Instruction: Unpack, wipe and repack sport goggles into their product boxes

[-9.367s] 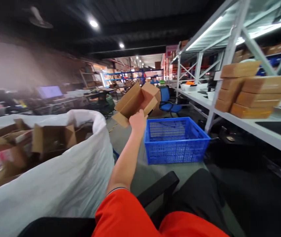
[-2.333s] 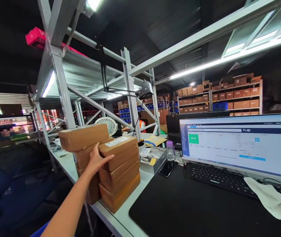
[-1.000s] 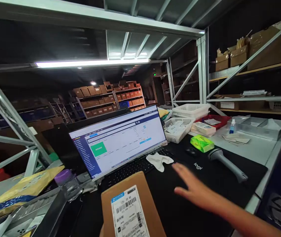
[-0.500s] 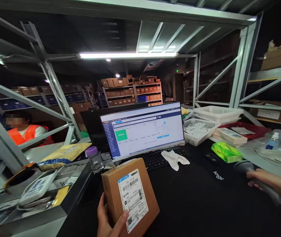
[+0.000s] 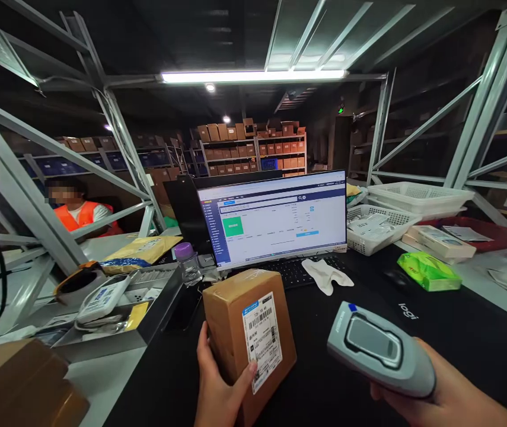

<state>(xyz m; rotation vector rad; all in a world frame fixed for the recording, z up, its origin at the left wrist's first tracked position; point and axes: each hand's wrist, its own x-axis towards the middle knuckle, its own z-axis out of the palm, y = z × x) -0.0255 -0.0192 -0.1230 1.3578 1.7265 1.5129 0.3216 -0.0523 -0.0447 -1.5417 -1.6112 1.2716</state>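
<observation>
My left hand (image 5: 217,388) grips a brown taped parcel (image 5: 235,320) from below, tilted so its white shipping label (image 5: 262,341) faces me. My right hand (image 5: 444,400) is closed round the handle of a grey barcode scanner (image 5: 378,347), whose head points toward the parcel, a short gap apart. Both hang over the black desk mat (image 5: 458,320). Behind them stand a keyboard (image 5: 293,270) and a lit monitor (image 5: 275,216).
A metal tray (image 5: 146,314) of small items and a purple-capped bottle (image 5: 186,258) sit left. A white cloth (image 5: 327,276), green packet (image 5: 429,271), white baskets (image 5: 386,222) lie right. More brown parcels (image 5: 22,385) at bottom left. A person in an orange vest (image 5: 79,210) sits behind the rack.
My right hand has lifted the scanner off the mat and brought it in toward the parcel. My left hand keeps holding the parcel, now slightly higher and turned.
</observation>
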